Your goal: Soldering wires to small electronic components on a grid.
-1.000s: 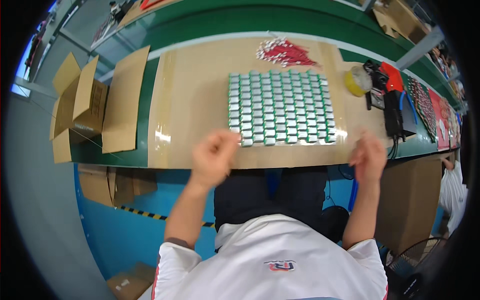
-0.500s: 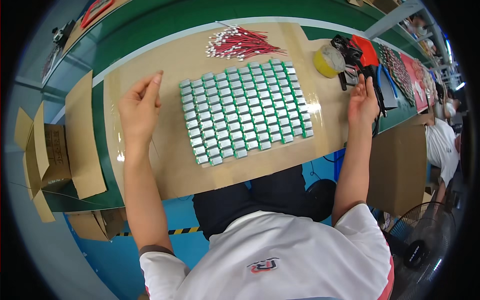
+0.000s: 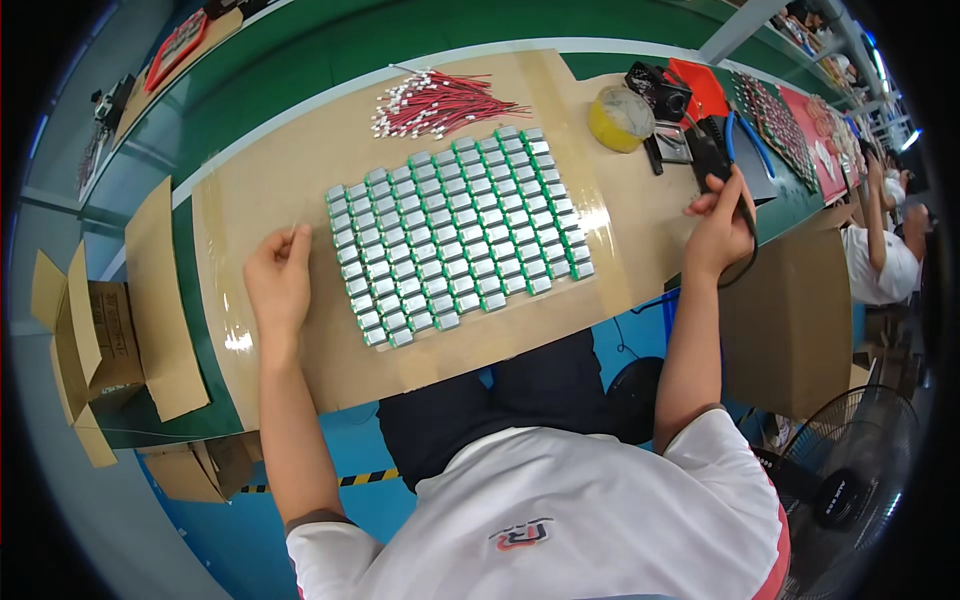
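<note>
Rows of small silver battery cells with green circuit strips [image 3: 455,235] lie on the cardboard sheet [image 3: 350,375] in front of me. Just left of them is my left hand [image 3: 278,280], thumb and forefinger pinched together; whatever is between the fingertips is too small to make out. At the right edge of the board my right hand [image 3: 722,232] is closed around the black handle of a corded tool that looks like a soldering iron [image 3: 709,158]. Beyond the cells lies a bundle of red wires with white connectors [image 3: 445,105].
Near the tool are a yellow tape roll [image 3: 620,118], blue-handled pliers [image 3: 752,140], a red tray [image 3: 700,88] and a small metal-coloured box [image 3: 672,142]. An opened carton [image 3: 108,330] stands at left. At right are a fan [image 3: 840,490] and a co-worker in white [image 3: 882,262].
My right hand has gone from loosely open to gripping the black tool. The left hand has come down a little, still pinched. The whole view has shifted slightly.
</note>
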